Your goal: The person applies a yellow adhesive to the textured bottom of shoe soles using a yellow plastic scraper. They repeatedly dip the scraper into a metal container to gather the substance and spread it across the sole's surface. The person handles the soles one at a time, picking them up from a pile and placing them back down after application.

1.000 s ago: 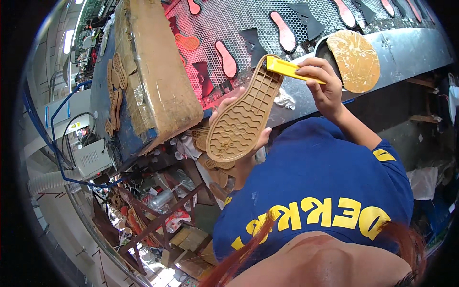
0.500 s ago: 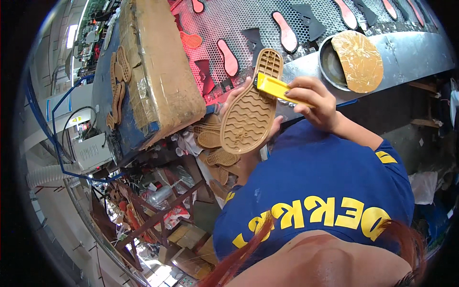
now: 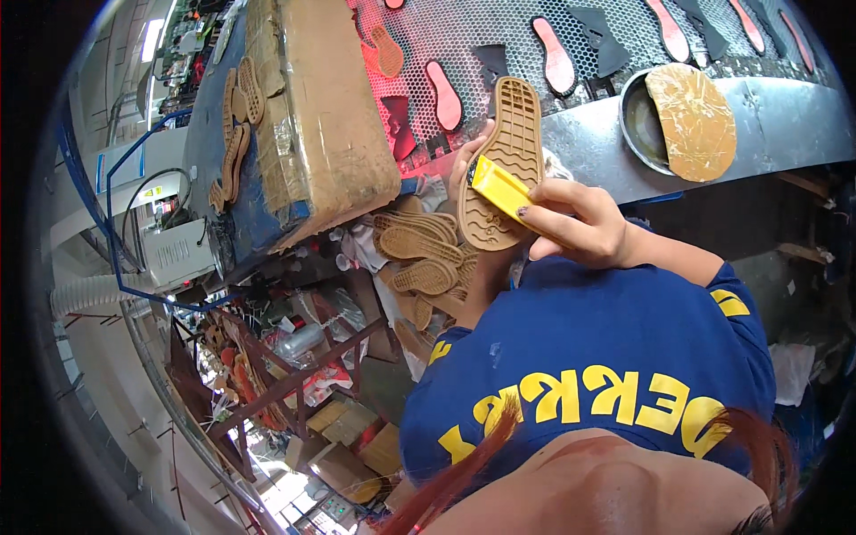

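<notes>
Head view, looking straight down. Tan rubber shoe sole (image 3: 501, 165) held up tread-side out, toe end pointing away, right in front of the mesh conveyor (image 3: 535, 36). Left hand (image 3: 471, 169) mostly hidden behind that sole, only fingertips curling round its left edge, so gripping it. Right hand (image 3: 578, 221) pinched shut around a yellow flat tool (image 3: 501, 189), fingers wrapped on its near end, far end pressed against the tread about mid-sole. Blue sleeve and a blue shirt with yellow lettering (image 3: 588, 357) filling the lower middle, blocking whatever sits under the arms.

Just below-left of the held sole: a loose pile of more tan soles (image 3: 423, 254), partly covered by the sole and the left wrist. Further left, a big taped cardboard box (image 3: 316, 107) sitting on a blue bench (image 3: 209, 152), a few more tan soles (image 3: 239, 98) lying along the bench beside it. Up top, pink insoles (image 3: 443, 94) and dark cut pieces spread across the conveyor, well apart from the hands. To the right, a round metal pot (image 3: 637, 120) on the grey ledge, a glue-crusted brown lid (image 3: 691, 120) resting across most of its mouth. Lower left: red metal rack (image 3: 294, 374), cardboard boxes and clutter on the floor, grey ribbed hose (image 3: 89, 292) at the far left edge.
</notes>
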Available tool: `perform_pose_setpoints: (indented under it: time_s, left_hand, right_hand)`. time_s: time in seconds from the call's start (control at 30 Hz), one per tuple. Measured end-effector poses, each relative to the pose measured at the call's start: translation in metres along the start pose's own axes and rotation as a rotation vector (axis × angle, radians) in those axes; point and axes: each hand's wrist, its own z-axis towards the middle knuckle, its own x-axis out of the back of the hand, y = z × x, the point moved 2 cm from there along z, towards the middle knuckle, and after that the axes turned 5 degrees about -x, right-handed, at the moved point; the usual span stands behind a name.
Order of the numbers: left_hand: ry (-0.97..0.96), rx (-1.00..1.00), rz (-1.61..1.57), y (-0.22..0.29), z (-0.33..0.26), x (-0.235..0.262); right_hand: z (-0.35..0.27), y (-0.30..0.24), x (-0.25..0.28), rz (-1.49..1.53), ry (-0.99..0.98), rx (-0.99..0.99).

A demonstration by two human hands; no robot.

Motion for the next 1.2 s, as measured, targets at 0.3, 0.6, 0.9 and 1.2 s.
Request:
perform_pose_setpoints:
  time_s: [0.3, 0.6, 0.9, 1.2]
  left_hand:
    - [-0.115, 0.076, -0.244, -0.009, -0.009, -0.003]
    - [-0.081, 0.372, -0.556, -0.027, -0.017, 0.004]
    - [-0.223, 0.333, -0.594, -0.029, -0.018, 0.011]
    - [0.135, 0.282, -0.66, -0.065, 0.012, 0.032]
  right_hand:
    - [0.002, -0.002, -0.003, 0.07, -0.048, 0.029]
    - [0.006, -0.005, -0.003, 0.112, -0.105, 0.072]
    - [0.012, 0.004, 0.015, 0.154, -0.287, 0.096]
    - [0.0, 0.043, 0.027, 0.414, 0.32, -0.486]
